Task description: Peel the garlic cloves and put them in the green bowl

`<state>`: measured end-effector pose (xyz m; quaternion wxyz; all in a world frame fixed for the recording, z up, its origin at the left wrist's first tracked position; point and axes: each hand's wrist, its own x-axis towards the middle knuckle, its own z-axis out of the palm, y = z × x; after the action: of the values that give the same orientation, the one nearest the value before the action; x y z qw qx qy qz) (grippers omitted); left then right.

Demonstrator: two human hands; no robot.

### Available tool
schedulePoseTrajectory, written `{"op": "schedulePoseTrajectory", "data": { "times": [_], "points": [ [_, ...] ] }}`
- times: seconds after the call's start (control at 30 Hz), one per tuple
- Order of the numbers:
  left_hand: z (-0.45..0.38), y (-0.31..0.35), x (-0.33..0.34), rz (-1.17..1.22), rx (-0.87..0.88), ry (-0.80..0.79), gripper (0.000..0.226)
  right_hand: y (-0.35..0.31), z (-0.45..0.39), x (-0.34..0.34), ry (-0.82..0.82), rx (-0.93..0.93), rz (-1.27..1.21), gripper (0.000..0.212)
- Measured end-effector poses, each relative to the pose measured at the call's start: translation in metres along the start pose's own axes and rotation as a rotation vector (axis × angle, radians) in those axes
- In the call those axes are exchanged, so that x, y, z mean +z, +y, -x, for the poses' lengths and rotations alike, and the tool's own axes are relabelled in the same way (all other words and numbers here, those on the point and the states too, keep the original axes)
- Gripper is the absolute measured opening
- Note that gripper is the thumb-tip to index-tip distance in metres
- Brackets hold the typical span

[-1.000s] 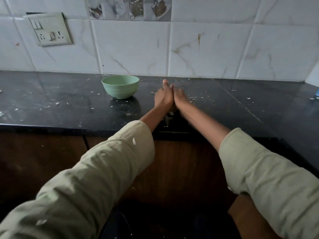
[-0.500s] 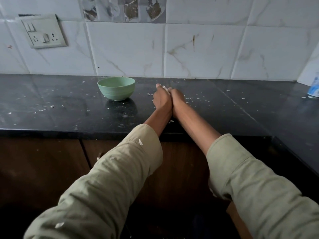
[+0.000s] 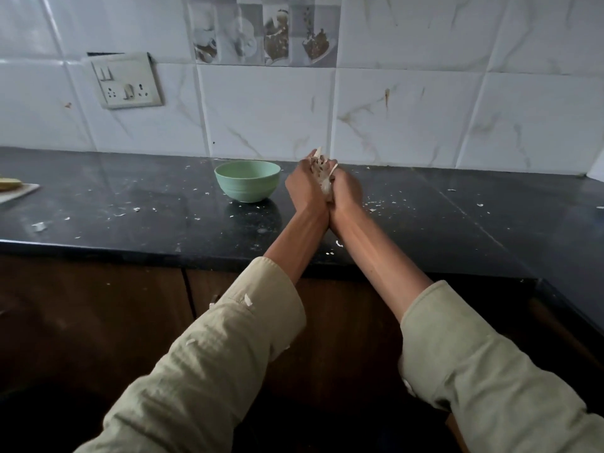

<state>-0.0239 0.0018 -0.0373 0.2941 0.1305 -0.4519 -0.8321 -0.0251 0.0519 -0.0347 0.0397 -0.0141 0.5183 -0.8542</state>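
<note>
A pale green bowl [image 3: 247, 184] stands on the black counter [image 3: 130, 210], near the tiled wall. Just right of it, my left hand [image 3: 304, 188] and my right hand [image 3: 348, 191] are cupped together above the counter, wrists touching. Between the curled fingers they hold a clump of garlic and papery white skins [image 3: 322, 174]; a pale piece pokes out at the top. Individual cloves inside the hands are hidden. I cannot see into the bowl.
White skin flakes lie scattered over the counter around the bowl and hands, some on my sleeves. A white board [image 3: 16, 191] with something yellow sits at the far left edge. A switch socket [image 3: 125, 81] is on the wall. The counter turns a corner at the right.
My two hands have lifted off the counter, from pressed flat together to cupped around the garlic and skins. The view has shifted to the right and upward.
</note>
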Motion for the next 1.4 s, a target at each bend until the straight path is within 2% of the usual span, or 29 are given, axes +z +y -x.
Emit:
{"op": "schedulePoseTrajectory", "data": {
  "times": [0.1,0.27,0.37,0.47,0.57,0.73,0.9,1.1,1.17,1.23,1.33,1.4],
  "points": [
    [0.019,0.018,-0.029,0.214,0.019,-0.015,0.018,0.011,0.034,0.019,-0.092,-0.037,-0.066,0.026],
    [0.067,0.040,-0.093,0.391,0.076,0.006,0.026,0.050,0.093,0.041,-0.198,0.050,-0.208,0.026],
    [0.099,0.048,-0.142,0.444,0.100,0.032,0.031,0.084,0.133,0.052,-0.248,0.128,-0.300,0.031],
    [0.120,0.053,-0.190,0.413,0.117,0.135,0.031,0.114,0.177,0.064,-0.336,0.229,-0.359,0.037],
    [0.137,0.054,-0.233,0.376,0.110,0.217,0.028,0.142,0.206,0.070,-0.368,0.271,-0.304,0.031],
    [0.150,0.030,-0.326,0.334,0.060,0.419,0.032,0.226,0.248,0.078,-0.332,0.491,-0.178,0.033],
    [0.150,-0.027,-0.417,0.296,-0.104,0.643,0.033,0.338,0.261,0.074,-0.183,0.691,-0.137,0.030],
    [0.130,-0.096,-0.505,0.029,-0.287,0.870,0.020,0.459,0.248,0.069,-0.033,0.818,0.101,0.023],
    [0.122,-0.117,-0.527,-0.013,-0.360,0.899,0.019,0.487,0.244,0.061,-0.060,0.869,0.219,0.028],
    [0.117,-0.135,-0.547,-0.092,-0.416,0.896,0.018,0.513,0.243,0.054,-0.168,0.856,0.417,0.033],
    [0.110,-0.158,-0.577,-0.181,-0.504,0.896,0.015,0.548,0.243,0.050,-0.131,0.853,0.575,0.031],
    [0.107,-0.170,-0.594,-0.172,-0.547,0.917,0.018,0.581,0.243,0.055,-0.189,0.866,0.628,0.037]
  ]
}}
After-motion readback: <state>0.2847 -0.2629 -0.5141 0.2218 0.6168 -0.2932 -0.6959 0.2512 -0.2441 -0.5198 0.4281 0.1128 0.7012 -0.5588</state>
